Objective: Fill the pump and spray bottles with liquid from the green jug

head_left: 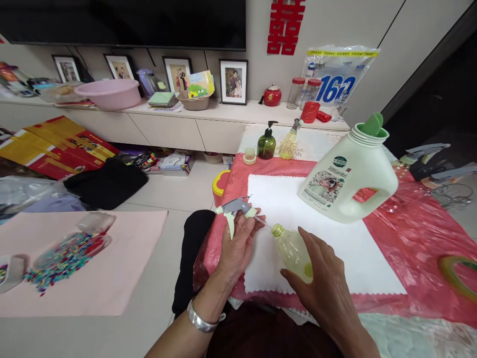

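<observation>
My left hand [240,238] is closed around a grey and pale green trigger sprayer head [234,207]. Its thin dip tube points to the right, and the tube's end is at the mouth of a clear yellowish spray bottle [292,251]. The bottle tilts with its open neck toward my left hand. My right hand [324,273] is round the lower part of the bottle, thumb on the near side and fingers on the far side. Beyond it stands a large pale green detergent jug [345,179] with a green spout, on a white scalloped mat [272,194].
A green pump bottle [267,144], a filled spray bottle [289,141] and a cap [249,156] stand at the table's back. A roll of tape [458,273] lies right on the red plastic cover [413,228]. Left, colourful small pieces [61,263] lie on a pink surface.
</observation>
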Action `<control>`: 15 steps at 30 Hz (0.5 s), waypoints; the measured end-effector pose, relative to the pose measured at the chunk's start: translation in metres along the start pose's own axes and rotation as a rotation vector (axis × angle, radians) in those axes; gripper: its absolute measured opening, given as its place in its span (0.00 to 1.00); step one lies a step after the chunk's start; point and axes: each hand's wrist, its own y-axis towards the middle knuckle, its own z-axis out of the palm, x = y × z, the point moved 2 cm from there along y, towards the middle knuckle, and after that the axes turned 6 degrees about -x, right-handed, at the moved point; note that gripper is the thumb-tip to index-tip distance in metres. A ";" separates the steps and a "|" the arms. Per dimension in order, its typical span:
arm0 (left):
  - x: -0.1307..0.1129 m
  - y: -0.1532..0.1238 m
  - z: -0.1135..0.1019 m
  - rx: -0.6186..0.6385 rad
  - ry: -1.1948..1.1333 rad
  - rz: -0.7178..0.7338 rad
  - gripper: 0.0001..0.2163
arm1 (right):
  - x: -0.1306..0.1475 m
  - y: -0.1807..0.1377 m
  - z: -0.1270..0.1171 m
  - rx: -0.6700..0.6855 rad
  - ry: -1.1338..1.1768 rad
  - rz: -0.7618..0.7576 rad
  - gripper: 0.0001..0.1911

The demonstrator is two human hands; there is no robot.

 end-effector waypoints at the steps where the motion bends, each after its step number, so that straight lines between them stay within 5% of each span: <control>1: 0.002 -0.002 0.001 0.018 0.014 -0.017 0.15 | 0.002 0.000 0.001 -0.011 0.007 -0.002 0.41; 15: 0.012 -0.018 0.001 0.039 0.015 -0.120 0.18 | 0.019 -0.001 0.011 -0.044 0.156 -0.008 0.40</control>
